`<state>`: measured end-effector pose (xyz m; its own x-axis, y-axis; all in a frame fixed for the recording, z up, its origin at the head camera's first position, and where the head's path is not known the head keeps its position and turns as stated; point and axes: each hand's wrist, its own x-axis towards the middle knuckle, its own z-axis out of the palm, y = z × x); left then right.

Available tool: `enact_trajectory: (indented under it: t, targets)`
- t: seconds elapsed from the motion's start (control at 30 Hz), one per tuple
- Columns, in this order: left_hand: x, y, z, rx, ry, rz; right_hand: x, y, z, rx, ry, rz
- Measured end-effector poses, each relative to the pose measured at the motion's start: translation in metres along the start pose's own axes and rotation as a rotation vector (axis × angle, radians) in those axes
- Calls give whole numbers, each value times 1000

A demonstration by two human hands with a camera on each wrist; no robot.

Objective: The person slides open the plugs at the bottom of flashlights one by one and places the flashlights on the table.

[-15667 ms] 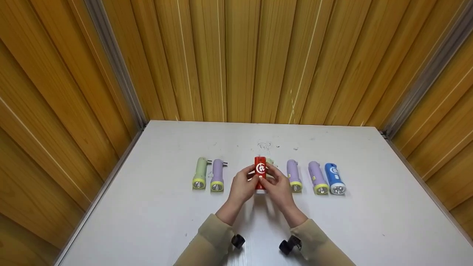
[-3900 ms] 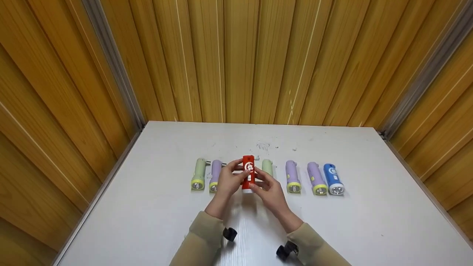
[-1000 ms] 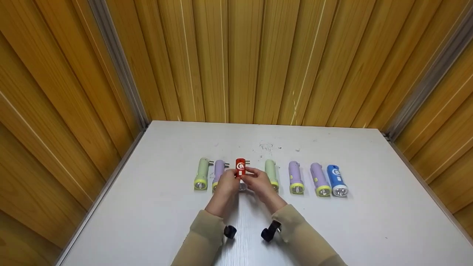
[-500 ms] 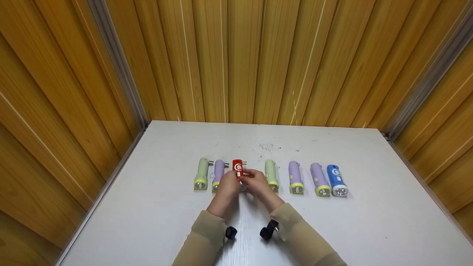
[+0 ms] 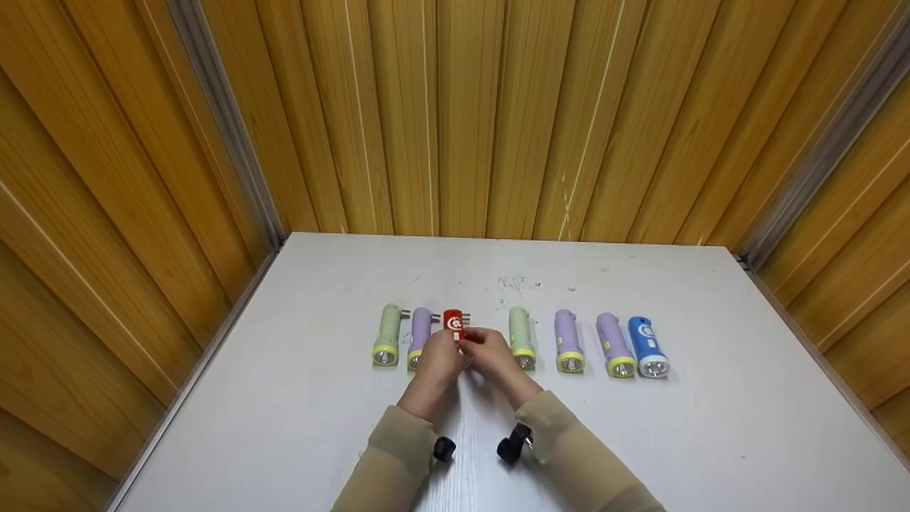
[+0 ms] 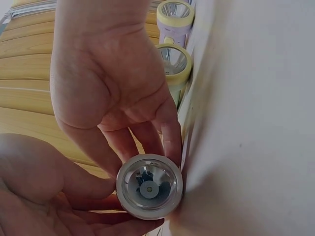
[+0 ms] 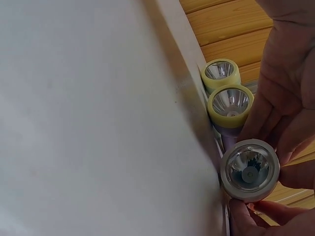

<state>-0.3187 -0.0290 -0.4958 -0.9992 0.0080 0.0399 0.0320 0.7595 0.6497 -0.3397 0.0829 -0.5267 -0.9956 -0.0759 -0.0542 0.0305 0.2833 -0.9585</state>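
Observation:
Both hands hold a red flashlight [image 5: 453, 323] with a white emblem, low over the table, its metal plug prongs [image 5: 466, 318] sticking out to the right. My left hand [image 5: 441, 357] grips its left side and covers much of the lower body. From the right, my right hand [image 5: 492, 350] pinches it between thumb and fingers. Its pale rim and clear lens [image 6: 149, 189] face the left wrist camera, and the lens [image 7: 250, 171] shows in the right wrist view too. Close on the left lies a purple flashlight [image 5: 421, 326], partly behind the left hand, prongs also out.
A green flashlight [image 5: 389, 333] with prongs out lies at the row's left end. Right of the hands lie another green flashlight [image 5: 520, 331], two purple flashlights [image 5: 566, 331] and a blue flashlight [image 5: 645, 341]. Wood-patterned walls [image 5: 462, 121] enclose the white table [image 5: 284, 412].
Since the oldest frame, the red flashlight has moved left and down between the purple and green flashlights, and its prongs have swung out. Over the last second it has slid slightly further left.

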Motion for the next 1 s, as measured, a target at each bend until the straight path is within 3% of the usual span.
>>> enact_trajectory:
  t: [0.3, 0.53, 0.8, 1.0]
  targets:
    - [0, 1, -1, 24, -19, -3, -2, 1, 2, -34, 9, -33]
    - [1, 3, -1, 57, -50, -61, -3, 0, 3, -18, 10, -34]
    - [-2, 2, 0, 55, 2, -7, -2, 1, 3, -17, 10, -23]
    - [-3, 2, -1, 49, 1, -11, -1, 1, 2, -2, 1, -4]
